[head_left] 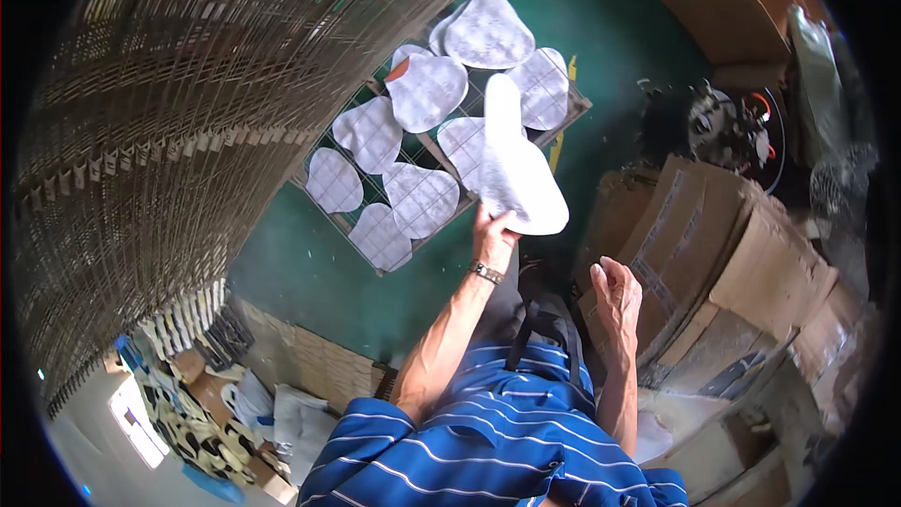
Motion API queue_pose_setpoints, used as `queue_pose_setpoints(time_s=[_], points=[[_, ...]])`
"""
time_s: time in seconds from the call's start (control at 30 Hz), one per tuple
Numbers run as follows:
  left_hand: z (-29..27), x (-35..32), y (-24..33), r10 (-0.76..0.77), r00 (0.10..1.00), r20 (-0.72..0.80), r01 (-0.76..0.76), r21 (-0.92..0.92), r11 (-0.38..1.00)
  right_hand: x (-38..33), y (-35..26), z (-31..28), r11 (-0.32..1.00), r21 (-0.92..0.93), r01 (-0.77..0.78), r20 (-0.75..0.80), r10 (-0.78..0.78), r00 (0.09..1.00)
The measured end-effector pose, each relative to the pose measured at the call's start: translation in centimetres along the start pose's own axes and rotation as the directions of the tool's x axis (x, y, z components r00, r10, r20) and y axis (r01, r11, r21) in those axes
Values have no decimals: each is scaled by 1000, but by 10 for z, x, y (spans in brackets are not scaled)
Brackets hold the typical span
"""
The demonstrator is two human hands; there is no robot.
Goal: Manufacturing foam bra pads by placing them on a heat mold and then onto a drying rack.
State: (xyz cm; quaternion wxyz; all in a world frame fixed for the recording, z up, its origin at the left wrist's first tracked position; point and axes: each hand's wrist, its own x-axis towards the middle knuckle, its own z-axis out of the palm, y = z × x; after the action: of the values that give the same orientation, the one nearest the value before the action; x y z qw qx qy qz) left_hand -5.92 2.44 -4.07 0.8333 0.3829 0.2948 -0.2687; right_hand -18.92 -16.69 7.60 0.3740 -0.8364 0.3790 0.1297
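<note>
My left hand (495, 235), with a watch (486, 272) at its wrist, grips the lower edge of a bright white, soft-looking shaped pad (522, 174). The pad is narrow at its far end and wide near my hand, and hangs over a wire mesh rack. On that rack lie several rounded white pads, among them one at the far end (488, 30), one with an orange-brown patch at its edge (426, 92) and one at the near corner (380, 237). Beside the cardboard boxes, my right hand (619, 296) is raised, fingers loosely curled, thumb apart, nothing visible in it.
A tall stack of mesh racks (178, 141) rises on the left. Large cardboard boxes (694, 244) stand close on my right, with a dark machine with orange parts (723, 122) behind them. Green floor (300, 263) surrounds the rack; piled cloth and bags (202, 413) lie lower left.
</note>
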Motion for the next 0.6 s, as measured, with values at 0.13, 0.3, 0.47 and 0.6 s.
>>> queue_pose_setpoints(time_s=[0.13, 0.3, 0.47, 0.6], points=[[-50, 56, 52, 136, 982, -128, -155, -155, 976, 29, -23, 25, 998, -53, 26, 47, -24, 999], [-130, 125, 103, 203, 925, -321, -274, -192, 942, 61, -32, 71, 994, -106, 35, 150, -19, 988], [-240, 219, 146, 260, 876, -407, -332, -117, 936, 84, -15, 127, 988, -147, 38, 218, -5, 976], [-313, 269, 194, 329, 876, -352, -373, -61, 926, 105, 3, 165, 987, -157, 30, 288, 16, 957]])
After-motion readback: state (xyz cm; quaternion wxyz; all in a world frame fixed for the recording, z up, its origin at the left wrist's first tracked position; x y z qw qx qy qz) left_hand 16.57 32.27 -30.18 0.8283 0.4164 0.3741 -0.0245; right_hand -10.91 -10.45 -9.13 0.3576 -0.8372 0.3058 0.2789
